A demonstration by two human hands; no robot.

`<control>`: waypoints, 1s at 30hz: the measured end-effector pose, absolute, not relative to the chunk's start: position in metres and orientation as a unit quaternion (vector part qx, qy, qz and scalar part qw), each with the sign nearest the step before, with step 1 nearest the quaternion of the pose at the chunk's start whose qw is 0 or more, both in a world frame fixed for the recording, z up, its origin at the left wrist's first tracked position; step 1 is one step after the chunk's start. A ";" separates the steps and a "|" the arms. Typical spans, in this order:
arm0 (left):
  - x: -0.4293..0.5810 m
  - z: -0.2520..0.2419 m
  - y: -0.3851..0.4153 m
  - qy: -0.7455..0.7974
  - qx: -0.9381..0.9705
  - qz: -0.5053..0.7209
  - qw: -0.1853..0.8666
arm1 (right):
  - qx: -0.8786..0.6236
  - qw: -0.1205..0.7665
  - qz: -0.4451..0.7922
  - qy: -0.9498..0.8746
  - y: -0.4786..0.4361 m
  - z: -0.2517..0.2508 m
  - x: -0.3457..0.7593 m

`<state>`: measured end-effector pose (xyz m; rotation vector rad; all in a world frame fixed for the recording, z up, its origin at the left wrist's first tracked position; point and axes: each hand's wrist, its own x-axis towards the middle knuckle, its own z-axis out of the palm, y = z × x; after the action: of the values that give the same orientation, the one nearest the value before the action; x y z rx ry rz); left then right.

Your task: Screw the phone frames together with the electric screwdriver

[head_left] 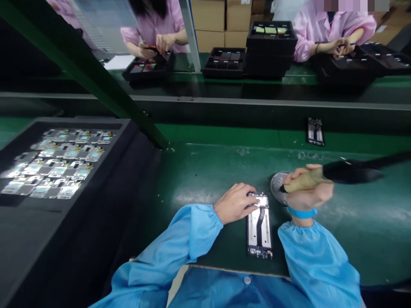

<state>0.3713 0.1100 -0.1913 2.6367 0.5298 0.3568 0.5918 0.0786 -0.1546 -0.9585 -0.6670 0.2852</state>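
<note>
The left grip [236, 203] lay spread on a black-rimmed silver phone frame [259, 226] at 6 o'clock on the green table [205, 171]; the right grip [308, 192] pinched a tan-wrapped mesh-faced blower [298, 182], which, if it slipped, could knock the frame.

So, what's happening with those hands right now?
Left hand pressing top of phone frame. Right hand gripping taped tool, mesh end beside frame.

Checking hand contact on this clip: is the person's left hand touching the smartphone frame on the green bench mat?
Touching. The head view shows the left hand with its fingertips lying on the top end of the smartphone frame, no gap visible.
</note>
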 end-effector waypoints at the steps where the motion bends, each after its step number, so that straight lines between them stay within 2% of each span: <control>1: 0.372 -0.190 0.110 0.190 0.950 0.128 0.213 | -0.438 0.829 0.146 -0.317 0.076 -0.152 0.591; 7: 0.372 -0.189 0.110 0.193 0.951 0.131 0.205 | -0.416 0.795 0.219 -0.384 0.069 -0.144 0.570; 15: 0.373 -0.187 0.109 0.196 0.951 0.117 0.208 | -0.445 0.782 0.221 -0.376 0.071 -0.155 0.563; 23: 0.373 -0.189 0.109 0.194 0.952 0.124 0.204 | -0.394 0.792 0.249 -0.394 0.074 -0.161 0.565; 30: 0.372 -0.189 0.109 0.198 0.950 0.125 0.207 | -0.422 0.801 0.218 -0.364 0.072 -0.155 0.567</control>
<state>0.3719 0.1086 -0.1887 2.6451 0.5511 0.3468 0.5667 0.0721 -0.1551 -0.9054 -0.7812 0.4684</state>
